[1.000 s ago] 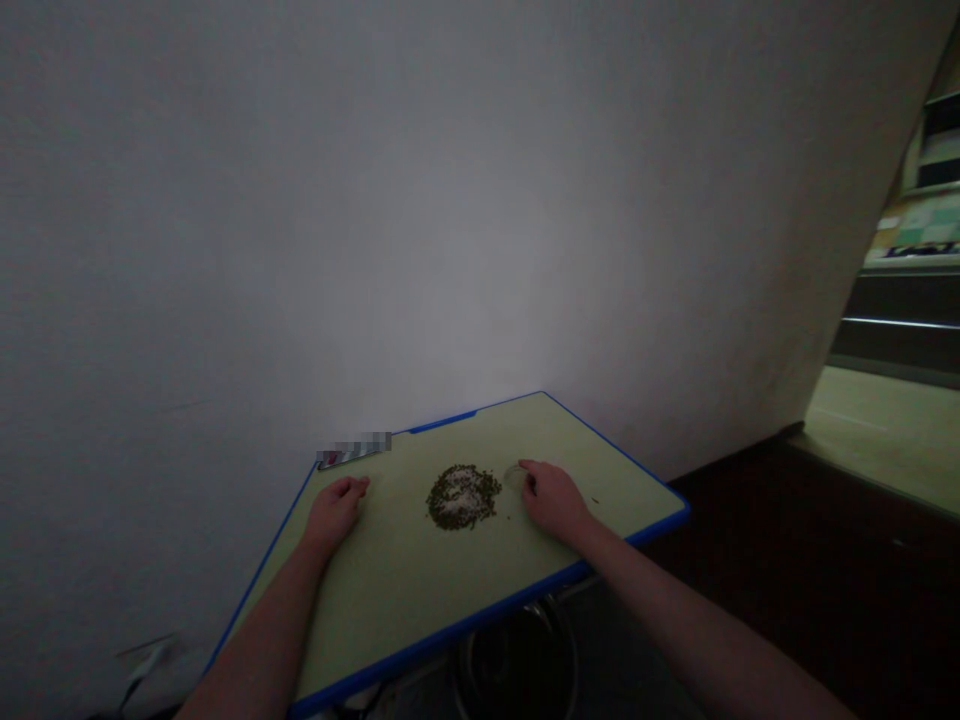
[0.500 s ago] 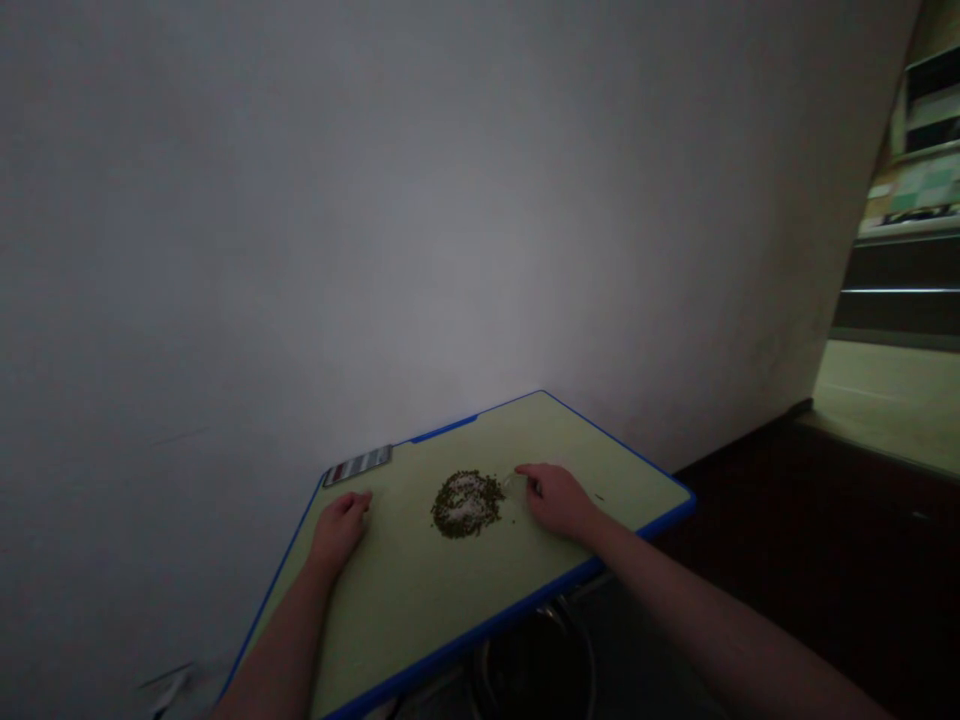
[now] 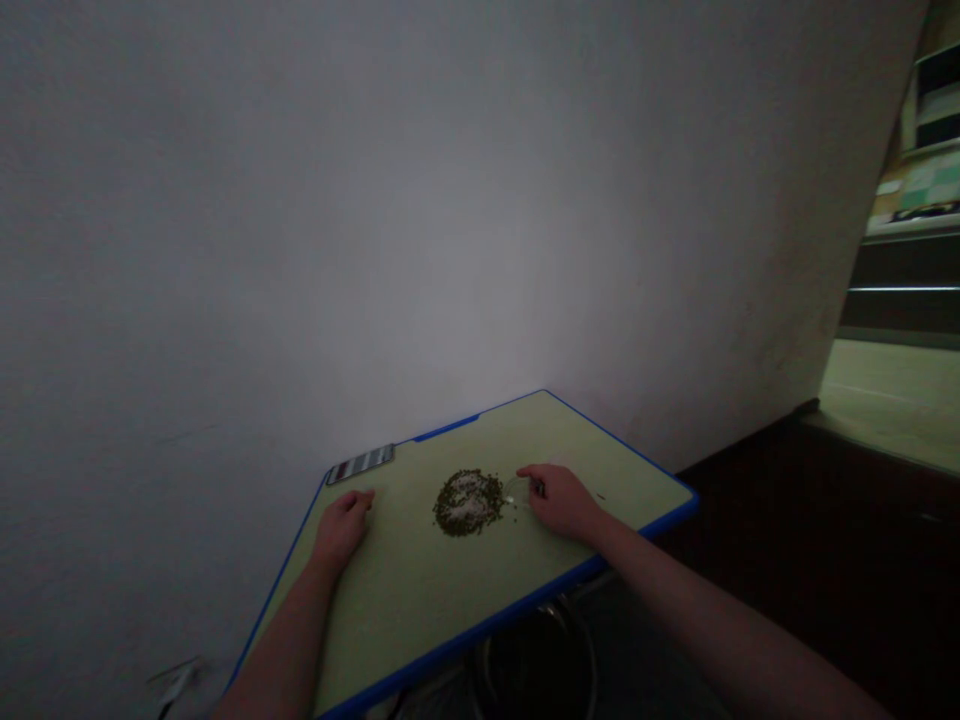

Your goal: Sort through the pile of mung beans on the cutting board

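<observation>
A round pile of small greenish-brown beans mixed with white grains [image 3: 469, 503] lies on the pale board-like tabletop [image 3: 405, 600] with a blue edge. To its right, my right hand [image 3: 559, 500] is closed on the rim of a clear, round, cup-like vessel [image 3: 514, 489]. The vessel is see-through and faint, with its near side at the pile's edge; its exact kind is hard to tell. Left of the pile, my left hand [image 3: 341, 528] rests on the tabletop with curled fingers and thumb together. Nothing shows in it.
A phone [image 3: 360, 464] lies at the tabletop's far left corner, against the wall [image 3: 450, 250]. Right of my right hand is a small dark sliver [image 3: 601, 497]. Below the front edge stands a dark round pot [image 3: 536, 660]. A cable [image 3: 176, 688] shows at lower left.
The view has shifted slightly. The clear vessel in my right hand has tilted and moved a little toward the pile. My left hand stays resting in place.
</observation>
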Tool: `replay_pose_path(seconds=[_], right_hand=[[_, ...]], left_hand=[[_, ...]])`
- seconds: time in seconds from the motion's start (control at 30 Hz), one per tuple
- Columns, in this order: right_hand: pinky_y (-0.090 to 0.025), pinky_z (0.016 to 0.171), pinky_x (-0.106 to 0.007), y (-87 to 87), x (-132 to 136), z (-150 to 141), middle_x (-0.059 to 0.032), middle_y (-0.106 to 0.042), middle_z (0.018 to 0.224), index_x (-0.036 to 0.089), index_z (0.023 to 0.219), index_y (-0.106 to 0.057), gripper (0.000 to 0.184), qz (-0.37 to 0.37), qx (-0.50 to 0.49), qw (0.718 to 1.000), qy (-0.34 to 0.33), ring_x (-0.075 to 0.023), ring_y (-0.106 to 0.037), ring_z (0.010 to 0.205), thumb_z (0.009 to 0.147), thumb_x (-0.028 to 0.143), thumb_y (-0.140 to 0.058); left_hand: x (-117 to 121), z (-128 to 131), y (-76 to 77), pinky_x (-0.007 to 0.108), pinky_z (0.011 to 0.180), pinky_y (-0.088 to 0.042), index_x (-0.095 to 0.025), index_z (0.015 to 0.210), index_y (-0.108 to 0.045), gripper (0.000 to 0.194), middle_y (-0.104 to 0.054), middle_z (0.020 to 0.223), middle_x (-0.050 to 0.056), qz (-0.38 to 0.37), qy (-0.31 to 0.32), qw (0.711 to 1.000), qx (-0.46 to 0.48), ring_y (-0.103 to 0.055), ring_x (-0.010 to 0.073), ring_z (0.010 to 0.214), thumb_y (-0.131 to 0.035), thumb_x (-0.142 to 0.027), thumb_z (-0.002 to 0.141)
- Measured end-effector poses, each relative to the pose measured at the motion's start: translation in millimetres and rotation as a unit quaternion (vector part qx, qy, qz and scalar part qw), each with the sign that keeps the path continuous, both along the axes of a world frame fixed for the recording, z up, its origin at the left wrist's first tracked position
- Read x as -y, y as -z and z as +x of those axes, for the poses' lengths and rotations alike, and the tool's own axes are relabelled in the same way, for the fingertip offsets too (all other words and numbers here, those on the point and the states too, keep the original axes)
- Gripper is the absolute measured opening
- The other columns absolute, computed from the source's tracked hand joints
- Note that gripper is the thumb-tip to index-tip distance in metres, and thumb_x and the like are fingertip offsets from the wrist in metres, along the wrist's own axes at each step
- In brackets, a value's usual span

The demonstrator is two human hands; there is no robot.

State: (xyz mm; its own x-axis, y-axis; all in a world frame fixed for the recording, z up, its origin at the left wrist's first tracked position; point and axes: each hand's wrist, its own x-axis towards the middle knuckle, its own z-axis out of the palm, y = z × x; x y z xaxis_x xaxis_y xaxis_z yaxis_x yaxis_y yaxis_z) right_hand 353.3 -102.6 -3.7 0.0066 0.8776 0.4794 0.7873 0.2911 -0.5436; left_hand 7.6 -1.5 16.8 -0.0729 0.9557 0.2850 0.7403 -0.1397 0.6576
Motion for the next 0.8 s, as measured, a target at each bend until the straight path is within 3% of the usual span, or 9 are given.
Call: replay_pose_path(seconds=[0.57,0.8], right_hand=[[-0.038,0.083,-0.029,-1.1,-0.1,-0.4,-0.0067,-0.063,0.1,0.018,0.106,-0.059,0.039,-0.008,0.0,1.0,-0.02,-0.0172,-0.056,0.089,0.071,0.016,-0.041],[-0.038,0.084,-0.029,-3.5,2.1,-1.0,-0.0062,-0.062,0.103,0.018,0.106,-0.059,0.039,-0.013,0.011,0.999,-0.042,-0.0174,-0.055,0.092,0.072,0.015,-0.04]], left_hand=[[7.6,6.5,-9.2,0.025,0.049,-0.033,-0.018,0.059,-0.053,0.037,-0.046,0.048,-0.002,-0.013,0.0,1.0,-0.005,-0.045,0.0142,0.05,-0.043,-0.052,0.068],[4.8,5.3,-5.0,0.025,0.046,-0.032,-0.018,0.058,-0.052,0.038,-0.043,0.045,-0.003,-0.008,0.006,1.0,0.007,-0.043,0.0143,0.046,-0.042,-0.054,0.067]])
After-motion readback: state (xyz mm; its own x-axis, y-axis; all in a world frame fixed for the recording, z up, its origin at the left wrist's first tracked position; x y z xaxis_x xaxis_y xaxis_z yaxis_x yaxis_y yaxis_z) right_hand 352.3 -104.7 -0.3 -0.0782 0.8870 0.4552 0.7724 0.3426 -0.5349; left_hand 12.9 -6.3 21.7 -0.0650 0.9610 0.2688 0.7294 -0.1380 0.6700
